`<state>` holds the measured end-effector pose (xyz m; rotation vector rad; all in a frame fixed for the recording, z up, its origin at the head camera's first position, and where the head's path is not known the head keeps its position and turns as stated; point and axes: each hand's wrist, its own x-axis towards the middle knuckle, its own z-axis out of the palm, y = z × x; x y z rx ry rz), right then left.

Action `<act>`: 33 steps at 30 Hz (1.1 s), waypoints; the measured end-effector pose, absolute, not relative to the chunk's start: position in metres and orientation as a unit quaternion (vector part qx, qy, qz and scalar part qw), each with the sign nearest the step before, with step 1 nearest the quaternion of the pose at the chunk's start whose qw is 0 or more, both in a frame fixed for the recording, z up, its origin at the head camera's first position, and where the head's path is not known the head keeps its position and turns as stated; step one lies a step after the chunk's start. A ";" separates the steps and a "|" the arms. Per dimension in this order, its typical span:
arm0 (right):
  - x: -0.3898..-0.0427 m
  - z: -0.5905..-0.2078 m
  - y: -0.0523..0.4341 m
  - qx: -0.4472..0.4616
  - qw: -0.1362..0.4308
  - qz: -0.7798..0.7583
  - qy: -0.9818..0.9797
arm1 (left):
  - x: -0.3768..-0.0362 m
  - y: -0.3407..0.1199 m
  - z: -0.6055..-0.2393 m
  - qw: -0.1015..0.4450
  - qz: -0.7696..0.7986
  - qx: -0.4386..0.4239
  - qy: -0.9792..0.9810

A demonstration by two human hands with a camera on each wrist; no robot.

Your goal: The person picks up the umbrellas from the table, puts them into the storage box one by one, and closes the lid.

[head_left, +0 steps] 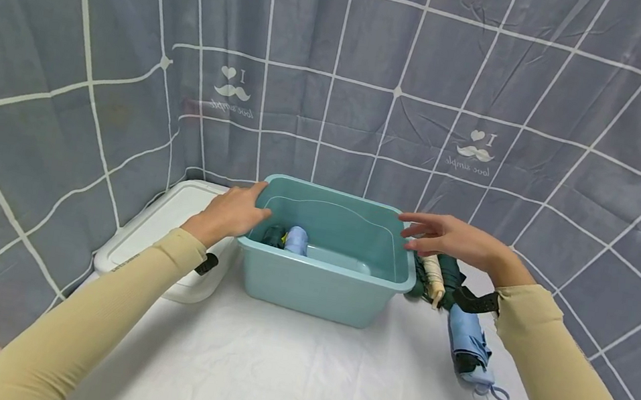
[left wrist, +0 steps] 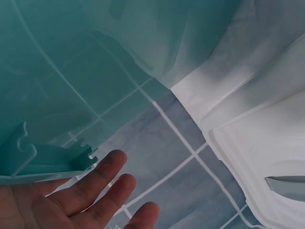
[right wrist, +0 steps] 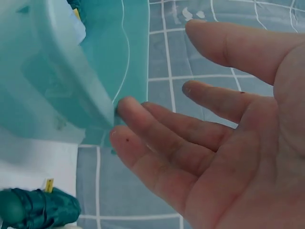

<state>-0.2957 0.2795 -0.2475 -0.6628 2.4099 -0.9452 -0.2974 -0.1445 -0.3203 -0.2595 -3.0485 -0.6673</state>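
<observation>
A teal plastic bin [head_left: 314, 290] stands on the white cloth between both hands. Inside it lie a light blue rolled bundle [head_left: 296, 241] and a dark green one [head_left: 274, 236]. My left hand [head_left: 238, 211] is at the bin's left rim; in the left wrist view its fingers [left wrist: 102, 191] reach out loosely beside the rim's underside. At the right rim is my right hand [head_left: 443, 235], fingers spread and holding nothing. In the right wrist view its fingertips [right wrist: 125, 138] are at the rim's edge; whether they touch it I cannot tell.
Right of the bin lie a blue folded umbrella [head_left: 468, 344] with a cord loop, a cream rolled bundle [head_left: 433, 276] and dark green bundles [head_left: 452, 271]. A white lid [head_left: 162, 220] lies to the left. Grey gridded curtains [head_left: 377, 45] surround the white cloth [head_left: 286, 371].
</observation>
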 end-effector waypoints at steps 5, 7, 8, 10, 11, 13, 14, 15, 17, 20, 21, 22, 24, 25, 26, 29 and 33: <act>-0.289 -0.252 0.294 -0.233 0.216 -0.346 0.883 | -0.299 -0.145 -0.320 0.003 -0.214 -0.084 -0.973; -0.286 -0.254 0.300 -0.227 0.208 -0.347 0.886 | -0.298 -0.145 -0.320 0.003 -0.216 -0.083 -0.973; -0.285 -0.255 0.303 -0.224 0.206 -0.349 0.886 | -0.298 -0.145 -0.320 0.003 -0.217 -0.083 -0.973; -0.282 -0.258 0.310 -0.219 0.202 -0.356 0.886 | -0.298 -0.145 -0.321 0.004 -0.217 -0.084 -0.973; -0.280 -0.259 0.313 -0.216 0.201 -0.360 0.885 | -0.298 -0.145 -0.321 0.004 -0.217 -0.084 -0.972; -0.278 -0.263 0.320 -0.210 0.200 -0.367 0.884 | -0.298 -0.145 -0.321 0.003 -0.216 -0.086 -0.973; -0.278 -0.265 0.323 -0.208 0.201 -0.370 0.883 | -0.298 -0.145 -0.321 0.002 -0.216 -0.086 -0.973; -0.278 -0.267 0.325 -0.206 0.199 -0.369 0.885 | -0.299 -0.145 -0.321 0.002 -0.216 -0.086 -0.973; -0.277 -0.269 0.329 -0.203 0.196 -0.364 0.888 | -0.298 -0.146 -0.321 0.000 -0.217 -0.085 -0.972; -0.277 -0.272 0.335 -0.204 0.189 -0.358 0.891 | -0.299 -0.147 -0.321 0.001 -0.218 -0.084 -0.972; -0.277 -0.273 0.337 -0.205 0.188 -0.358 0.891 | -0.299 -0.147 -0.322 0.002 -0.218 -0.084 -0.972; -0.277 -0.274 0.338 -0.205 0.189 -0.361 0.890 | -0.299 -0.148 -0.322 0.002 -0.219 -0.084 -0.972; -0.277 -0.277 0.342 -0.205 0.192 -0.364 0.888 | -0.300 -0.148 -0.322 0.002 -0.220 -0.085 -0.972; -0.277 -0.278 0.344 -0.203 0.194 -0.366 0.888 | -0.299 -0.148 -0.322 0.002 -0.220 -0.085 -0.972; -0.277 -0.279 0.346 -0.200 0.195 -0.366 0.888 | -0.299 -0.148 -0.322 0.002 -0.221 -0.084 -0.972; -0.278 -0.283 0.352 -0.190 0.193 -0.363 0.892 | -0.300 -0.148 -0.322 0.002 -0.222 -0.083 -0.972; -0.278 -0.289 0.361 -0.182 0.189 -0.358 0.896 | -0.302 -0.147 -0.322 0.004 -0.222 -0.084 -0.971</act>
